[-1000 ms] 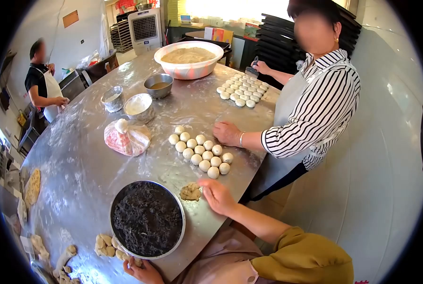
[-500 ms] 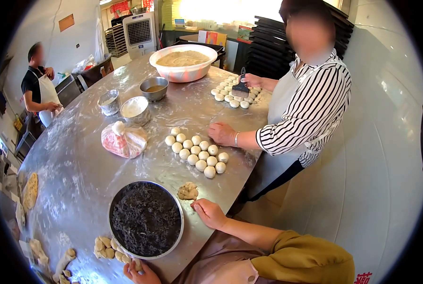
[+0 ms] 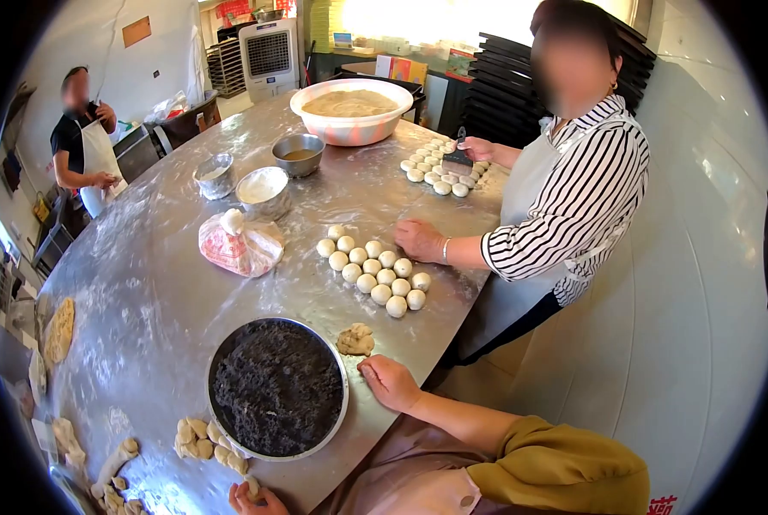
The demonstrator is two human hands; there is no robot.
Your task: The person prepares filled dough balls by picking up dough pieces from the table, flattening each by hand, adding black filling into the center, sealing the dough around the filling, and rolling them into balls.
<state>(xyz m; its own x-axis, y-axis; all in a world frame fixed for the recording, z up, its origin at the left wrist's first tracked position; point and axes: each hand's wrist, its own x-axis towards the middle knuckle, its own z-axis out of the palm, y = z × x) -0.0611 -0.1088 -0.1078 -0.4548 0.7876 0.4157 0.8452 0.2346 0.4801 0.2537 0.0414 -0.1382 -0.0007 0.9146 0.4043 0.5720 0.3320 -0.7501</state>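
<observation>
At the bottom edge my left hand [image 3: 258, 500] has its fingers closed round a small piece of dough [image 3: 252, 486], at the end of a row of dough pieces [image 3: 197, 439]. My right hand [image 3: 390, 384] rests at the table's near edge with its fingers curled; whatever may be inside is hidden. Just beyond it lies a flattened lump of dough [image 3: 355, 339]. Between my hands stands a round metal pan [image 3: 343, 410] filled with a dark, crumbly mass [image 3: 274, 386].
Farther up the metal table [image 3: 143, 343] are rows of white dough balls [image 3: 385, 268], a tied plastic bag [image 3: 240, 246], metal bowls [image 3: 298, 156] and a large basin [image 3: 354, 129]. A co-worker [image 3: 564, 180] on the right holds a scraper [image 3: 458, 163] over flattened dough rounds. Another person [image 3: 92, 146] stands far left.
The view has shifted slightly, so the table's contents sit farther right. The dough piece in my left hand shows more clearly. My right hand stays curled beside the dough lump.
</observation>
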